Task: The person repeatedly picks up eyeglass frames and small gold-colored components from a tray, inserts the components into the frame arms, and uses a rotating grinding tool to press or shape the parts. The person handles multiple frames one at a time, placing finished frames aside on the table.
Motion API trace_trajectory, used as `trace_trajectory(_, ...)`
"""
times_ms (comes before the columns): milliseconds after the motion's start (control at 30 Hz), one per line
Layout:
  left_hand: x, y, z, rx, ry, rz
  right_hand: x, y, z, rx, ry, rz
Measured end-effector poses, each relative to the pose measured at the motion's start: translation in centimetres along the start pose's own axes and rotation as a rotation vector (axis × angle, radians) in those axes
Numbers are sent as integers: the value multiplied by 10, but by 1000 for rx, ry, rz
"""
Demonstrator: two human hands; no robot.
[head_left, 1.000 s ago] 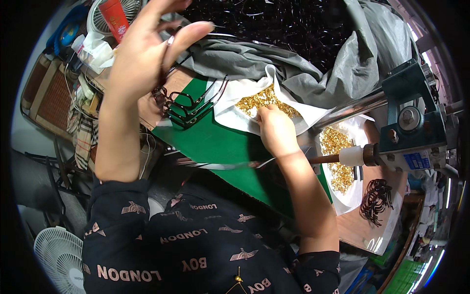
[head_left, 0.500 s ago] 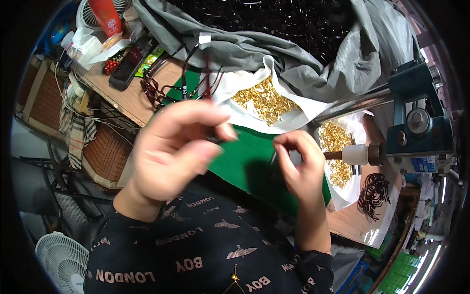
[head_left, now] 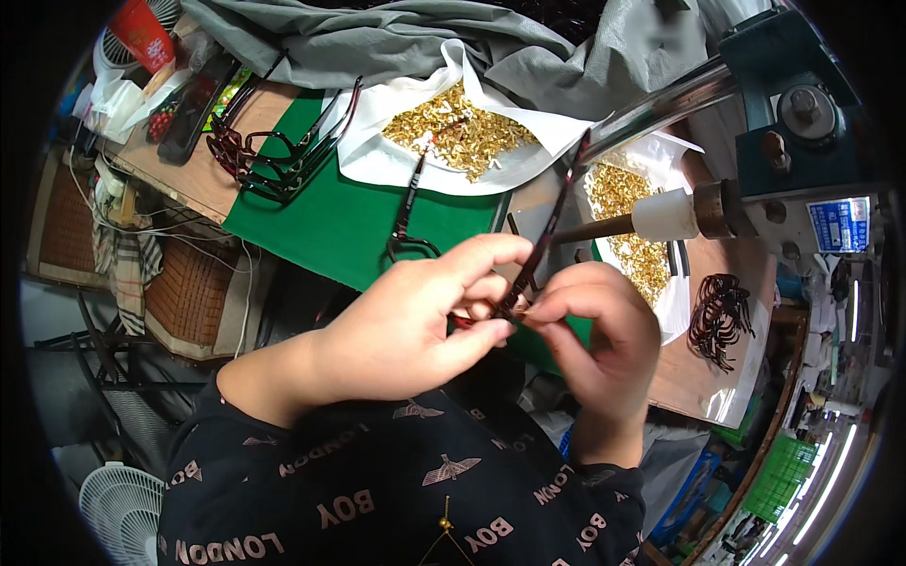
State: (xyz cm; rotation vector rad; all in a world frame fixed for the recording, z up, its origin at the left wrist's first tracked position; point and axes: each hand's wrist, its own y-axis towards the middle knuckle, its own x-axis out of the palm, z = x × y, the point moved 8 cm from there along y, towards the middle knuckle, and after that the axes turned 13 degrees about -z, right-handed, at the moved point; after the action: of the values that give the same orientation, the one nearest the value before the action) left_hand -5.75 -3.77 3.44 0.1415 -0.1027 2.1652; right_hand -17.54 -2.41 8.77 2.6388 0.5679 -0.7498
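Observation:
My left hand (head_left: pixel 406 321) is closed on a pair of dark red-brown eyeglasses; one temple (head_left: pixel 557 212) rises between my two hands. The other temple (head_left: pixel 410 193) and part of a rim loop (head_left: pixel 412 248) show beyond my left hand, which hides most of the front. My right hand (head_left: pixel 599 330) is closed in a pinch, thumb and forefinger against the corner of the glasses by the raised temple. Whatever sits between those fingertips is too small to make out. Several similar dark eyeglasses (head_left: pixel 269 165) lie stacked on the green mat (head_left: pixel 349 255), to the left.
Small gold-coloured metal pieces (head_left: pixel 462 132) lie on white paper (head_left: pixel 368 170), with more gold pieces (head_left: pixel 628 193) at right. A green machine (head_left: pixel 783 104) reaches in with a rod (head_left: pixel 595 229). A bundle of dark temples (head_left: pixel 720 321) lies right; grey cloth (head_left: pixel 377 47) covers the back.
My left hand, blurred and raised over the mat before, has come right and now grips the glasses against my right hand. My view has shifted, with the table lying higher in it.

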Motion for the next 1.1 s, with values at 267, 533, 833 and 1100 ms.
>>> trace_trajectory(267, 13, 3, 0, 11, -88, -84, 3, 0, -4, -95, 44, -53)
trace_trajectory(533, 21, 5, -5, 117, -97, -109, 19, -7, 36, 226, 596, -33)
trace_trajectory(833, 23, 5, 10, 127, 105, -135, -8, 0, 13, 111, 294, -48)
trace_trajectory(1100, 35, 13, 19, 16, -71, -342, -19, -4, 7, 114, 217, -120)
